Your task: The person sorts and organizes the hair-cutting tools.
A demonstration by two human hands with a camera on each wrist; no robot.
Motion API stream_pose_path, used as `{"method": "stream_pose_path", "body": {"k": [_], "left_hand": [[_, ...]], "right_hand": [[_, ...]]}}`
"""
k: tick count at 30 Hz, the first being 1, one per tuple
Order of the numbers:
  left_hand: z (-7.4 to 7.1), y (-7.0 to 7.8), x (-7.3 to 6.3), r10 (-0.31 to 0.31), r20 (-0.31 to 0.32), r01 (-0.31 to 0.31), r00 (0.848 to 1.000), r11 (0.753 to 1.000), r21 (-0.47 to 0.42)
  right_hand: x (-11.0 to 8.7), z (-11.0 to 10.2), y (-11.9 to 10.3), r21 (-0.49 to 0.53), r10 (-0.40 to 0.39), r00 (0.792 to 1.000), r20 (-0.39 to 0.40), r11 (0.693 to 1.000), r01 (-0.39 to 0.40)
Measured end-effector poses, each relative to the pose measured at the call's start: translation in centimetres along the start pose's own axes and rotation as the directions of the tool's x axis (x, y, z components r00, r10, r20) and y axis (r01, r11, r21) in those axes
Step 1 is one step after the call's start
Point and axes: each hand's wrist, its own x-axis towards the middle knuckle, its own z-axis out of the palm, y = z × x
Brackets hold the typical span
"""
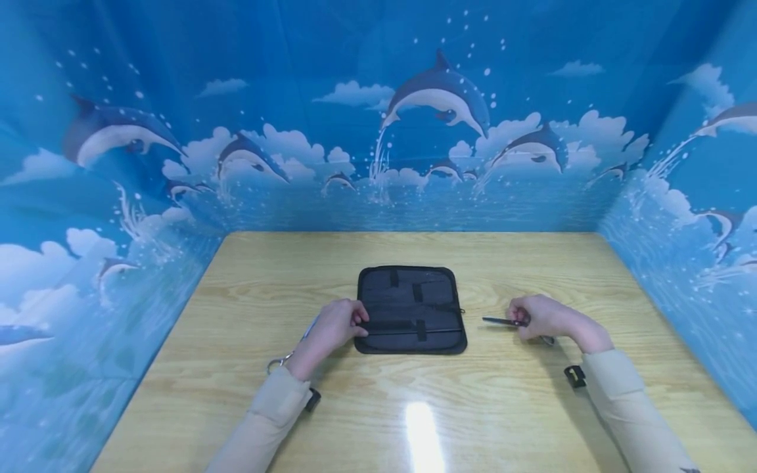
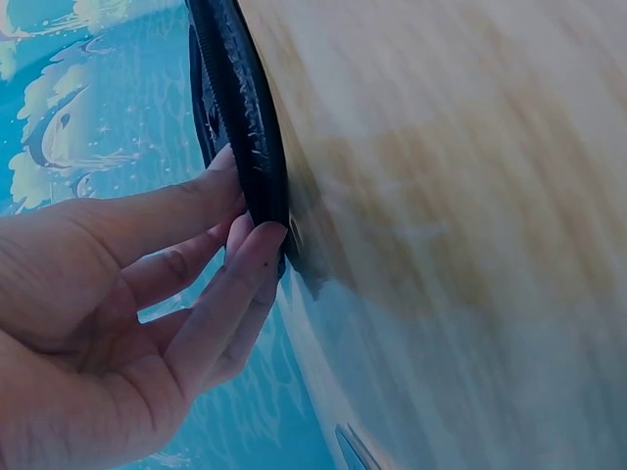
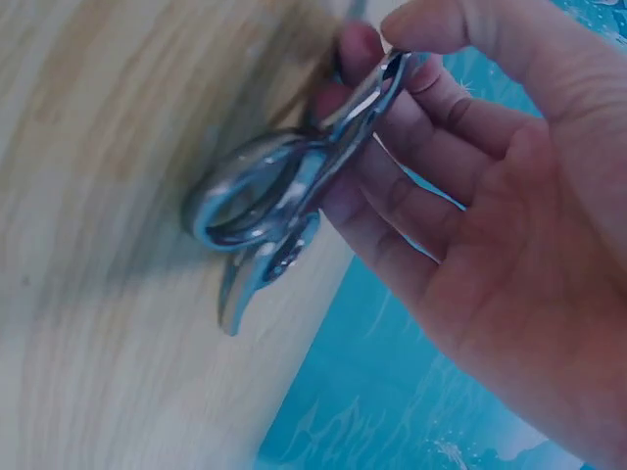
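Observation:
A black zip case (image 1: 434,318) lies unfolded on the table, with elastic loops across its inside. My left hand (image 1: 338,323) pinches the case's left edge; in the left wrist view, thumb and fingers sit on either side of the zipped rim (image 2: 257,166). To the right of the case, my right hand (image 1: 541,315) holds a pair of metal scissors (image 3: 304,181) by the blade part, between thumb and fingers. Their dark tip (image 1: 498,321) points left toward the case, and the finger rings hang free below the hand. A long dark strip (image 1: 387,326) lies along the lower half of the case.
Another metal tool with a ring handle (image 1: 276,363) lies on the wooden table (image 1: 491,407) by the left wrist, partly hidden by that arm. A blue dolphin-print curtain (image 1: 331,151) stands around the back and sides of the table.

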Motion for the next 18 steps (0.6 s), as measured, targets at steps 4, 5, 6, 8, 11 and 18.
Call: {"method": "stream_pose_path", "body": {"k": [4, 5, 6, 8, 11, 18], "left_hand": [[0.0, 0.0, 0.0, 0.008, -0.003, -0.008, 1.000, 1.000, 0.006], [0.0, 0.0, 0.0, 0.010, -0.005, -0.010, 1.000, 1.000, 0.006], [0.0, 0.0, 0.0, 0.013, -0.006, -0.013, 1.000, 1.000, 0.008], [0.1, 0.0, 0.0, 0.015, -0.006, -0.015, 1.000, 1.000, 0.011], [0.1, 0.0, 0.1, 0.009, -0.004, -0.009, 1.000, 1.000, 0.009], [-0.1, 0.0, 0.1, 0.019, -0.001, -0.019, 1.000, 1.000, 0.010]], "right_hand": [[-0.1, -0.3, 0.3, 0.036, -0.032, 0.999, 0.006, 0.999, 0.032], [-0.1, -0.4, 0.4, 0.047, -0.043, 0.999, 0.004, 0.998, 0.042], [-0.1, -0.5, 0.5, 0.059, -0.047, 0.999, 0.000, 0.997, 0.047], [-0.1, -0.7, 0.8, 0.084, -0.055, 0.998, -0.010, 0.995, 0.056], [-0.1, -0.9, 1.0, 0.089, -0.058, 0.998, -0.028, 0.994, 0.060], [0.0, -1.1, 0.6, 0.140, -0.011, 0.995, -0.102, 0.990, 0.025]]}}
